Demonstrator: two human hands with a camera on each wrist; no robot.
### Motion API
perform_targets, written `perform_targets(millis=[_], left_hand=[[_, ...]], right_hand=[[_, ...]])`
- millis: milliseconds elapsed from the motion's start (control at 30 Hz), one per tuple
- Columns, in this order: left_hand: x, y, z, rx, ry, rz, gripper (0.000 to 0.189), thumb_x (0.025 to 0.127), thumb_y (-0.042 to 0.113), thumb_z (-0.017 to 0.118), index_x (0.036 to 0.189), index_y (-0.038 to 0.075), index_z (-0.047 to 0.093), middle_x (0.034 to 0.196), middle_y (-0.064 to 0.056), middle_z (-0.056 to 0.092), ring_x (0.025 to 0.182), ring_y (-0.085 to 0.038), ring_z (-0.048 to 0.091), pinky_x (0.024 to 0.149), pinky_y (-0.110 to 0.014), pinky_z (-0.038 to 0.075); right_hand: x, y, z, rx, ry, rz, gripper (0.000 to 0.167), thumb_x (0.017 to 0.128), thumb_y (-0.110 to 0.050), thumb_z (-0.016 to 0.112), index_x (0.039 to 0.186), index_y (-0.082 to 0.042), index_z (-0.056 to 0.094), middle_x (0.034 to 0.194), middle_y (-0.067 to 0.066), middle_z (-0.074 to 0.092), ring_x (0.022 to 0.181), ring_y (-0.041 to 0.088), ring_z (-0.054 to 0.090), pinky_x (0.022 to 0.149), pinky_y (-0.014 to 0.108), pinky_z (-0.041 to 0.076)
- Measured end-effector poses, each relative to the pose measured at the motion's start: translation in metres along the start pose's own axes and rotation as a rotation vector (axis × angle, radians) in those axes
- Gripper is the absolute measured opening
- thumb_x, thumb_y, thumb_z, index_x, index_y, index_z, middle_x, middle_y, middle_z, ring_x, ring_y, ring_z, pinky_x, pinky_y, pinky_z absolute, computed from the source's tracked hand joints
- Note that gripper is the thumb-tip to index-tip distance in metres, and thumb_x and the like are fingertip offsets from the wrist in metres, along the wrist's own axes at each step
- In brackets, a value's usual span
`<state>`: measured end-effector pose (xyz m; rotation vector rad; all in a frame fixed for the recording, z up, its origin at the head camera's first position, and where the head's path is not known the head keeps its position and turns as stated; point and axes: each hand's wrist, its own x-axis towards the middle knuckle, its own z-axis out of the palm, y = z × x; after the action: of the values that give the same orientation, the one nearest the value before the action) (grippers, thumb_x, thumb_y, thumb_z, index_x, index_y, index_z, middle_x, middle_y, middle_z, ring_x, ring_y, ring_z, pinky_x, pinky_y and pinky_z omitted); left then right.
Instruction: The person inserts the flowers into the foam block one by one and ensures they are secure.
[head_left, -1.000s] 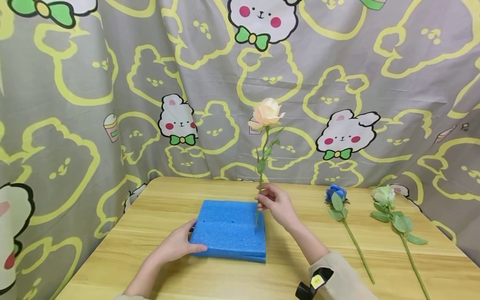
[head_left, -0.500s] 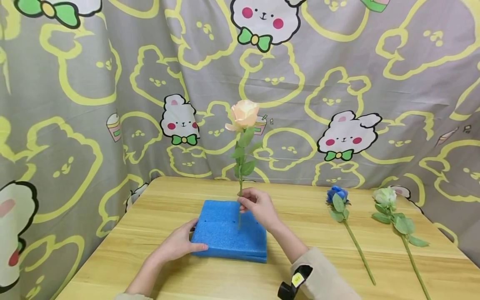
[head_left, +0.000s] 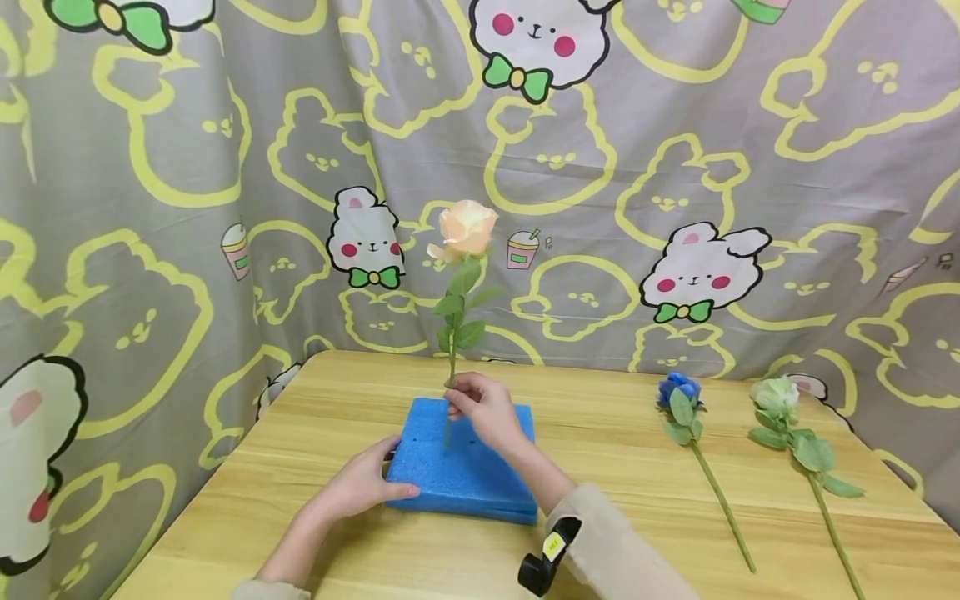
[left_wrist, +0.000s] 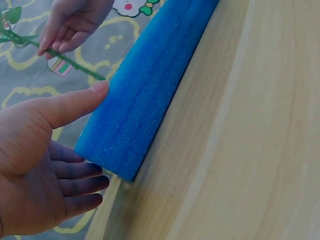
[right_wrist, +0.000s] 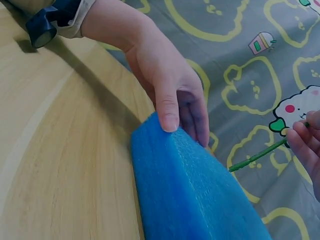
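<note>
My right hand (head_left: pixel 483 408) pinches the green stem of a peach rose (head_left: pixel 468 227), which stands nearly upright over a blue foam block (head_left: pixel 480 479). The stem's lower end overlaps the block's top, where small dark holes show. In the right wrist view the stem (right_wrist: pixel 257 156) runs down behind the block's edge, its tip hidden. My left hand (head_left: pixel 362 483) rests at the block's left front corner, thumb on the front edge. Its other fingers (left_wrist: pixel 80 186) lie fairly straight beside the block's left end in the left wrist view.
A blue rose (head_left: pixel 678 390) and a white-green rose (head_left: pixel 776 396) lie on the right of the wooden table (head_left: pixel 622 467), stems towards me. Behind the table hangs a grey patterned curtain (head_left: pixel 585 183). A black wrist camera (head_left: pixel 536 573) sits at my right sleeve.
My right hand has carried the peach rose leftwards across the foam block, and its leaves have turned in view. My left hand stays at the block's corner.
</note>
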<state>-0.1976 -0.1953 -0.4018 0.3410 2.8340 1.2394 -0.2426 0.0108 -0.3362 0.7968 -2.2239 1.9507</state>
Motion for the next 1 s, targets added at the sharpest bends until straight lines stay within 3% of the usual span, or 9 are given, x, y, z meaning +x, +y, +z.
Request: perform_targets(millis=[267, 433, 600, 833, 1000], left_hand=[[0.0, -0.003, 0.0, -0.022, -0.017, 0.007, 0.094, 0.072, 0.037, 0.079, 0.136, -0.013, 0.033, 0.13, -0.026, 0.047, 0.116, -0.038, 0.048, 0.092, -0.051, 0.041], [0.0, -0.001, -0.002, -0.02, -0.023, 0.027, 0.092, 0.073, 0.037, 0.078, 0.136, -0.013, 0.033, 0.129, -0.025, 0.048, 0.115, -0.038, 0.049, 0.091, -0.05, 0.042], [0.001, -0.002, -0.002, -0.031, -0.039, 0.046, 0.089, 0.073, 0.036, 0.078, 0.136, -0.01, 0.035, 0.129, -0.022, 0.049, 0.115, -0.037, 0.05, 0.091, -0.05, 0.042], [0.003, -0.005, -0.001, -0.032, -0.042, 0.074, 0.087, 0.074, 0.036, 0.077, 0.136, -0.008, 0.036, 0.129, -0.021, 0.05, 0.114, -0.036, 0.05, 0.091, -0.05, 0.043], [0.002, -0.005, -0.002, -0.03, -0.037, 0.076, 0.086, 0.074, 0.035, 0.078, 0.136, -0.008, 0.036, 0.129, -0.022, 0.05, 0.115, -0.036, 0.05, 0.091, -0.05, 0.042]], right_hand=[[0.006, -0.005, 0.017, 0.009, -0.012, -0.001, 0.019, 0.091, 0.002, 0.054, 0.106, 0.012, 0.061, 0.091, 0.029, 0.06, 0.079, 0.039, 0.062, 0.069, 0.036, 0.055], [0.009, -0.003, 0.027, 0.011, -0.01, 0.0, 0.021, 0.091, 0.003, 0.054, 0.107, 0.013, 0.06, 0.092, 0.028, 0.061, 0.08, 0.04, 0.062, 0.071, 0.043, 0.054], [0.006, -0.004, 0.034, 0.002, -0.022, 0.005, 0.022, 0.091, 0.001, 0.054, 0.109, 0.012, 0.061, 0.094, 0.027, 0.061, 0.082, 0.039, 0.063, 0.072, 0.043, 0.054], [0.005, 0.0, 0.037, 0.004, -0.012, -0.034, 0.019, 0.092, 0.002, 0.053, 0.106, 0.011, 0.062, 0.091, 0.028, 0.061, 0.081, 0.042, 0.061, 0.072, 0.049, 0.052], [0.009, 0.011, 0.039, -0.035, -0.013, -0.029, 0.02, 0.091, 0.001, 0.054, 0.107, 0.011, 0.062, 0.089, 0.022, 0.063, 0.08, 0.039, 0.063, 0.069, 0.044, 0.054]])
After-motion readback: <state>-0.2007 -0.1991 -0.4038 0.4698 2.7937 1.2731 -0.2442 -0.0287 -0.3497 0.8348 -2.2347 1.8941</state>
